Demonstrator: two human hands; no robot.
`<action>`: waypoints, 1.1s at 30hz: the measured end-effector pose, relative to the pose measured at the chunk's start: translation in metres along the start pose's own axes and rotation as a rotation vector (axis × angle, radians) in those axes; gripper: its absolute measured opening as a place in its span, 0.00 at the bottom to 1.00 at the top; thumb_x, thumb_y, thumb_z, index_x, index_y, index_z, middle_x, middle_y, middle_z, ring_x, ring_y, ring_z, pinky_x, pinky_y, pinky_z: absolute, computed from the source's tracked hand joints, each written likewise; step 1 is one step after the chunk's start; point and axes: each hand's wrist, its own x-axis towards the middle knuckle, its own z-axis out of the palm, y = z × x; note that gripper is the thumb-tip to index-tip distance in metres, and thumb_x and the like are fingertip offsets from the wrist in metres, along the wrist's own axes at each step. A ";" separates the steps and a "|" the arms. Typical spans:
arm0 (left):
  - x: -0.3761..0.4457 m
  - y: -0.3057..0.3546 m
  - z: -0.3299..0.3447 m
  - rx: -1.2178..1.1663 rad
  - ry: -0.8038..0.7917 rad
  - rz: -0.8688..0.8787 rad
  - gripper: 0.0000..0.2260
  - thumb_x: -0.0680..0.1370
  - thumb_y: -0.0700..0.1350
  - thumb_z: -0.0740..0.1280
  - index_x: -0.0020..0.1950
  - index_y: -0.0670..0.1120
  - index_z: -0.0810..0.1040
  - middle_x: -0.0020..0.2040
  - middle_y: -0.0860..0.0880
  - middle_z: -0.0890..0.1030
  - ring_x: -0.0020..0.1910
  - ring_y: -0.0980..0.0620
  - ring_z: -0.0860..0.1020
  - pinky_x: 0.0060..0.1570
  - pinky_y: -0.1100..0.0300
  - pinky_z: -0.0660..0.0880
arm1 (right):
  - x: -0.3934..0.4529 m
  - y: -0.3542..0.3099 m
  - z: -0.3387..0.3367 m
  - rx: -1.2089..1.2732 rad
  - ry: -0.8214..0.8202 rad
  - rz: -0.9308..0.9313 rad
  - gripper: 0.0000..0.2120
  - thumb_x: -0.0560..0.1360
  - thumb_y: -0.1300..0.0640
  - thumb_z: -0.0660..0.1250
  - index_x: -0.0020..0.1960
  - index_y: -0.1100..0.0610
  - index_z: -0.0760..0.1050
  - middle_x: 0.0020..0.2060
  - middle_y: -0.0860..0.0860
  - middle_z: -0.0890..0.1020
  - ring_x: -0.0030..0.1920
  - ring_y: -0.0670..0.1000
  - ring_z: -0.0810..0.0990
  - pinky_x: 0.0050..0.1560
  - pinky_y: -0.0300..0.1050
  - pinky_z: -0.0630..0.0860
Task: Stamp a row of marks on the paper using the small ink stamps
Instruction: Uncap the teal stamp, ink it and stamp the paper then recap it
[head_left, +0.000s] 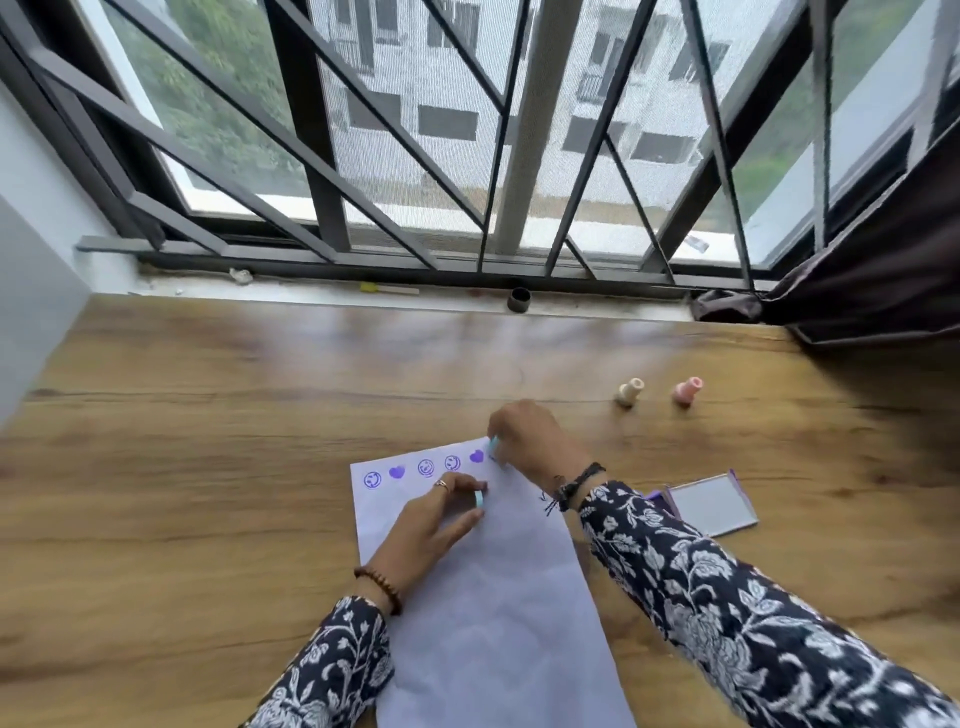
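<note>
A white sheet of paper lies on the wooden table. Along its far edge runs a row of several purple marks, smileys and hearts. My right hand is closed on a small light-blue stamp, held down at the far right corner of the paper, just past the last heart. My left hand rests on the paper below the row and pinches a small light-blue cap between thumb and fingers.
Two more small stamps, a cream one and a pink one, stand on the table to the right. A flat purple-edged case lies beside my right forearm. A window with bars lines the far edge; a dark curtain hangs at the right.
</note>
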 end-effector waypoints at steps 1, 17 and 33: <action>0.000 0.001 0.000 0.003 0.009 -0.001 0.09 0.75 0.40 0.66 0.53 0.49 0.72 0.55 0.51 0.80 0.56 0.59 0.78 0.59 0.66 0.71 | -0.001 0.005 -0.002 0.132 0.028 0.067 0.08 0.67 0.65 0.68 0.46 0.64 0.81 0.45 0.61 0.84 0.47 0.60 0.80 0.44 0.43 0.74; -0.025 0.053 0.034 -0.599 0.222 -0.139 0.07 0.72 0.36 0.68 0.48 0.42 0.82 0.41 0.51 0.85 0.41 0.57 0.81 0.42 0.68 0.79 | -0.147 0.011 -0.002 1.322 0.318 0.235 0.11 0.70 0.71 0.68 0.48 0.60 0.80 0.40 0.52 0.85 0.40 0.44 0.83 0.41 0.31 0.78; -0.015 0.089 0.066 -0.658 0.156 -0.165 0.07 0.72 0.33 0.66 0.45 0.40 0.82 0.37 0.50 0.86 0.39 0.54 0.83 0.38 0.68 0.79 | -0.170 0.037 -0.035 1.051 0.356 0.085 0.16 0.66 0.65 0.73 0.36 0.43 0.82 0.34 0.37 0.85 0.39 0.37 0.83 0.40 0.28 0.77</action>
